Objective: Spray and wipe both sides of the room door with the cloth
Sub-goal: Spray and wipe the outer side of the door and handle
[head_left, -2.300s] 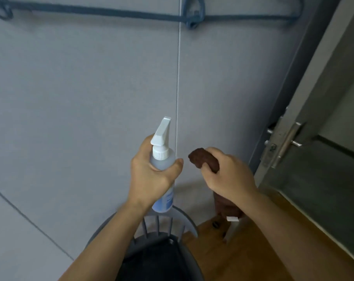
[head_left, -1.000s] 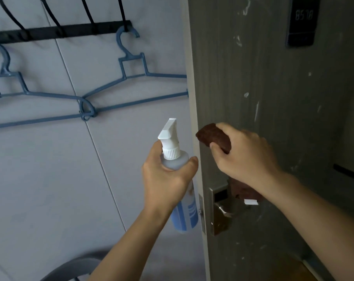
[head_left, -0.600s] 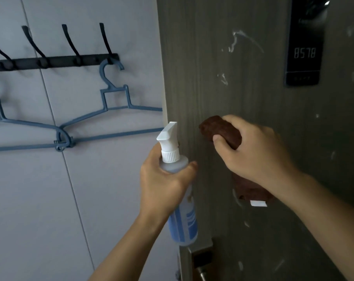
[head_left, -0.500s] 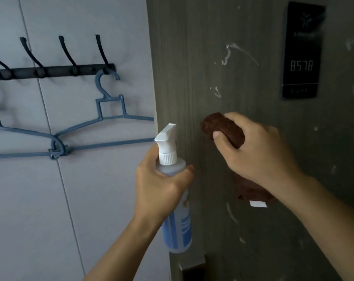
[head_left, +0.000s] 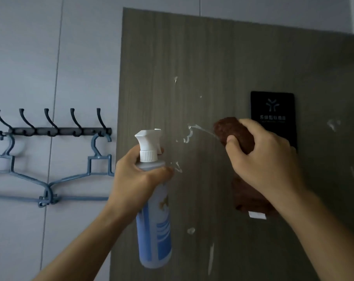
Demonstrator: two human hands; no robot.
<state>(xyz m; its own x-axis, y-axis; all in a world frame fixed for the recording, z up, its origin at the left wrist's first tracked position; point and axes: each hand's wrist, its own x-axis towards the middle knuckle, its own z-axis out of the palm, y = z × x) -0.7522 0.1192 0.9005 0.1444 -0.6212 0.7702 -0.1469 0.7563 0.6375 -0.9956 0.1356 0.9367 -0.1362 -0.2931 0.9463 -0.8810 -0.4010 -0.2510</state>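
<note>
1. My left hand [head_left: 139, 179] grips the spray bottle [head_left: 153, 216], nozzle toward the door [head_left: 222, 57]; my right hand [head_left: 267, 159] clutches the cloth [head_left: 234, 130].
2. White smears [head_left: 189, 134] sit between both grips; overspray could hit the black plaque [head_left: 273, 110] behind the cloth.
3. Trigger finger seems hidden; a misfire is possible.

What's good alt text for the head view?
The left hand holds a spray bottle and the right hand a brown cloth, both at a grey door flecked with white smears. Blue hangers hang from wall hooks at left.
</note>
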